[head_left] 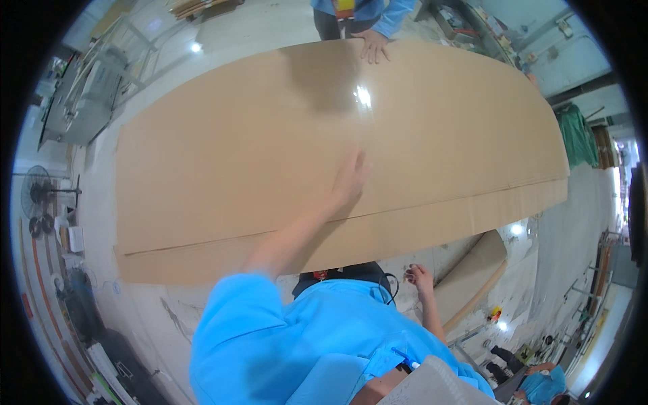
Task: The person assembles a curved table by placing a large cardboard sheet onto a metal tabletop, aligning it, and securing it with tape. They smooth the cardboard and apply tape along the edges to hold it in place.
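Note:
A large brown cardboard sheet [223, 155] spreads out in front of me, lying over another cardboard sheet [499, 204] whose near edge sticks out toward my body. My left hand [349, 179] is over the middle of the upper sheet, its fingers smeared by motion. Ahead of it, a shiny clear strip [364, 98] catches the light on the cardboard. At my right side, below the near edge, my right hand [421, 277] is closed with its fingers curled. Something small and dark may be in it, but I cannot make it out.
Across the cardboard, another person's hand [373, 46] rests flat on the far edge. A folded cardboard piece [472, 273] leans at my lower right. A standing fan [39, 190] is at the left, a green sheet [578, 137] at the right. Another person [540, 385] is at the lower right.

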### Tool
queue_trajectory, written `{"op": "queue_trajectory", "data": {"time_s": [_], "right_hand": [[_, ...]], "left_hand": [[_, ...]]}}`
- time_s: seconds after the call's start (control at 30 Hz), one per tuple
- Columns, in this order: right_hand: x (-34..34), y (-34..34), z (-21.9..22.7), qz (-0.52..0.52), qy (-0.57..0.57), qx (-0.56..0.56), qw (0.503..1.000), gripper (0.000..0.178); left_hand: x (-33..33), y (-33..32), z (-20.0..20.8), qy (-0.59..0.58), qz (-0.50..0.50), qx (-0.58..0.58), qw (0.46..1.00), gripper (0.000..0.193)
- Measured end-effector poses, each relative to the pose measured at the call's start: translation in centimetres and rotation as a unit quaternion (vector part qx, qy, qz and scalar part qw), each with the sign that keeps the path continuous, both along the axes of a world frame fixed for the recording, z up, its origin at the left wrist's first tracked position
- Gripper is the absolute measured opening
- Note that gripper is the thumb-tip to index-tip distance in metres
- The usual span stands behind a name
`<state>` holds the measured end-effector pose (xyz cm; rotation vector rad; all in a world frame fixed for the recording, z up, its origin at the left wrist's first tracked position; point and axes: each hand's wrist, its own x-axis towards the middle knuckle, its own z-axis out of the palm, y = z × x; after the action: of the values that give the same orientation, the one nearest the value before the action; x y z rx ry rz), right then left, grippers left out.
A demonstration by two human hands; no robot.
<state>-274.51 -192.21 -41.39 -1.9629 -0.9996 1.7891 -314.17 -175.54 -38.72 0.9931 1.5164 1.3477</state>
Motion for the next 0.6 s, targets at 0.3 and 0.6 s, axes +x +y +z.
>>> {"op": "queue_trajectory", "data": {"time_s": [0.3,0.6], "right_hand": [[-7.9,12.1,11.2,0.124,-0.002,0.198,0.972,0.04],[-17.2,25.3,20.9,0.071,0.083,0.409,0.906,0.043]], "left_hand": [[-11.1,-12.0,13.7,-0.314,0.121,0.019,0.941,0.047],[-13.5,-14.4,46.3,0.355,-0.195,0.58,0.707,0.056]]}}
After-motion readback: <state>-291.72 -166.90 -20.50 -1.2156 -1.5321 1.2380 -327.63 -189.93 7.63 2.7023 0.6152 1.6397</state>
